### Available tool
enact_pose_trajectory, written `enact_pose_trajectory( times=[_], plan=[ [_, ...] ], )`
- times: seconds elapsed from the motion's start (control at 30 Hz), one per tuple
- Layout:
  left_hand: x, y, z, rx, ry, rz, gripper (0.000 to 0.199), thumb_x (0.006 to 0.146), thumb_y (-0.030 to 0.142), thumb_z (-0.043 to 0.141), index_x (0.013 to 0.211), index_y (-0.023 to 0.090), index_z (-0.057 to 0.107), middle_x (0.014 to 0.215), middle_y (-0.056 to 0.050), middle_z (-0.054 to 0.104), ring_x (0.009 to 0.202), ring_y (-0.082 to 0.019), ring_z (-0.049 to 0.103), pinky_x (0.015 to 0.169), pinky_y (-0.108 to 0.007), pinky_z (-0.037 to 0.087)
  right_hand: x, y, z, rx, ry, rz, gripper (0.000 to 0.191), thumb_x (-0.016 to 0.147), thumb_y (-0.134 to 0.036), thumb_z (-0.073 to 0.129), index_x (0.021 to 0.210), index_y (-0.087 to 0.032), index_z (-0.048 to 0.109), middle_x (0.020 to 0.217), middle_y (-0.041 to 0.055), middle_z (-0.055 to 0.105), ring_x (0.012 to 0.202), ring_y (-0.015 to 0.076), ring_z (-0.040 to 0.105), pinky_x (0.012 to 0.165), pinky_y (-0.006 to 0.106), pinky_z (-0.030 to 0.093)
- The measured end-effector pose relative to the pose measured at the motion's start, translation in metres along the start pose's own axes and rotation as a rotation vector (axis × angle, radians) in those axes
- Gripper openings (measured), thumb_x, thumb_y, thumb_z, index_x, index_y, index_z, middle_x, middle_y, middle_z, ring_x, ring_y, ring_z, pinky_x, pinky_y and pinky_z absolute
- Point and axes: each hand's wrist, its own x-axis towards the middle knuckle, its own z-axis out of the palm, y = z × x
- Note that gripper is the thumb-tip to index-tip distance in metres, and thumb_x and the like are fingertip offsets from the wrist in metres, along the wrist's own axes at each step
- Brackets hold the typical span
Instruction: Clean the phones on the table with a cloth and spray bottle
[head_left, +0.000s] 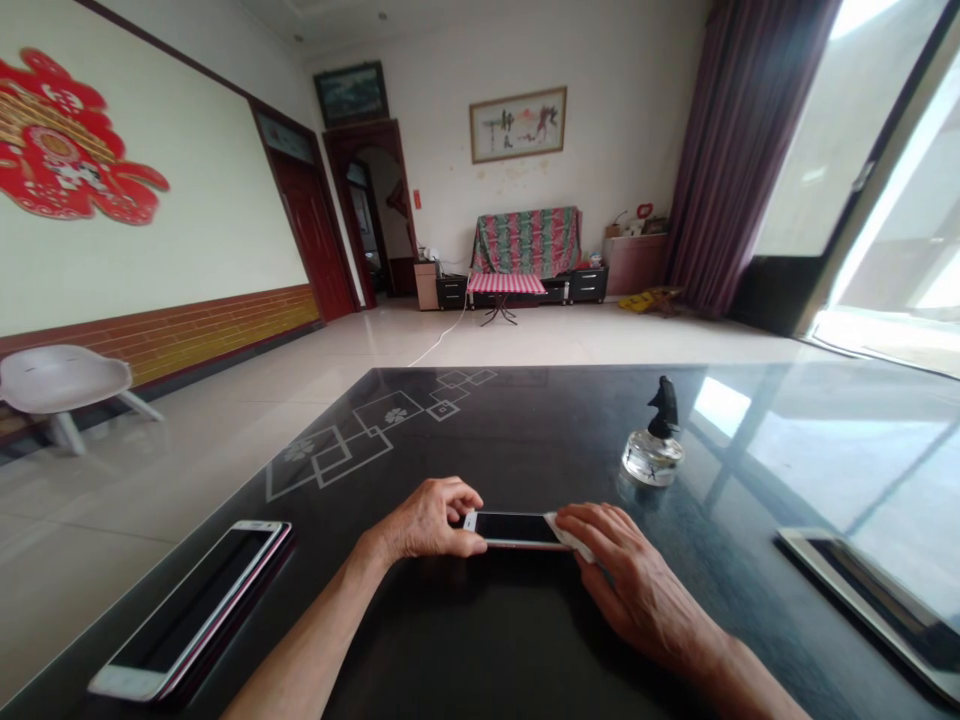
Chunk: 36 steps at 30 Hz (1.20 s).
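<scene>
A smartphone (517,528) with a dark screen and white ends lies sideways between my two hands, low over the black table. My left hand (435,518) grips its left end, with the thumb at the near edge and the fingers at the far edge. Under the fingers of my right hand (619,560) is a white tissue (576,540), pressed onto the phone's right end. Most of the tissue is hidden by that hand. A clear spray bottle (652,455) with a black trigger head stands beyond my right hand.
On the glossy black table (525,430), another white phone (199,605) lies at the left and a tablet-like device (877,600) at the right edge. A white chair (67,380) stands on the floor at the left.
</scene>
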Motion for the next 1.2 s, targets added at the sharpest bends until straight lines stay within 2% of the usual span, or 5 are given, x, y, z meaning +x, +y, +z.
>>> enact_pose_trajectory(
  times=[0.17, 0.3, 0.43, 0.8, 1.2],
  plan=[
    [0.001, -0.001, 0.001, -0.104, 0.024, -0.07, 0.034, 0.062, 0.031, 0.075, 0.092, 0.015, 0.067, 0.09, -0.005, 0.067, 0.084, -0.02, 0.065, 0.07, -0.025, 0.052, 0.003, 0.007, 0.0, 0.026, 0.013, 0.022, 0.033, 0.089, -0.013, 0.041, 0.118, -0.021, 0.055, 0.114, 0.0098, 0.062, 0.103, 0.0211, 0.059, 0.09, 0.039, 0.05],
    [0.002, -0.003, 0.0, -0.199, 0.024, -0.163, 0.033, 0.071, 0.036, 0.069, 0.095, 0.015, 0.063, 0.076, -0.003, 0.069, 0.07, -0.016, 0.065, 0.062, -0.022, 0.047, 0.013, 0.015, -0.002, 0.038, 0.025, 0.017, 0.03, 0.091, -0.015, 0.04, 0.116, -0.021, 0.056, 0.11, 0.0085, 0.064, 0.1, 0.0198, 0.061, 0.088, 0.037, 0.052],
    [0.003, -0.008, -0.003, -0.159, 0.043, -0.111, 0.044, 0.076, 0.052, 0.064, 0.097, 0.013, 0.064, 0.064, 0.0, 0.065, 0.059, -0.014, 0.061, 0.058, -0.021, 0.044, 0.023, 0.022, -0.002, 0.028, 0.02, 0.015, 0.028, 0.091, -0.017, 0.039, 0.112, -0.02, 0.058, 0.106, 0.0084, 0.066, 0.094, 0.0201, 0.063, 0.085, 0.038, 0.053],
    [0.006, -0.007, -0.002, -0.123, 0.126, -0.038, 0.042, 0.08, 0.053, 0.061, 0.087, 0.013, 0.069, 0.072, -0.003, 0.068, 0.068, -0.016, 0.063, 0.063, -0.021, 0.045, 0.027, 0.029, 0.002, 0.045, -0.01, 0.069, 0.028, 0.094, -0.02, 0.036, 0.111, -0.021, 0.057, 0.106, 0.0081, 0.065, 0.094, 0.0208, 0.063, 0.085, 0.039, 0.052],
    [0.012, -0.018, 0.004, -0.069, 0.149, -0.185, 0.065, 0.083, 0.07, 0.04, 0.072, 0.012, 0.068, 0.059, -0.005, 0.068, 0.062, -0.021, 0.069, 0.058, -0.023, 0.047, 0.035, 0.031, 0.005, 0.114, 0.05, 0.087, 0.024, 0.093, -0.024, 0.038, 0.106, -0.02, 0.058, 0.1, 0.008, 0.067, 0.089, 0.0201, 0.066, 0.081, 0.035, 0.054]
  ],
)
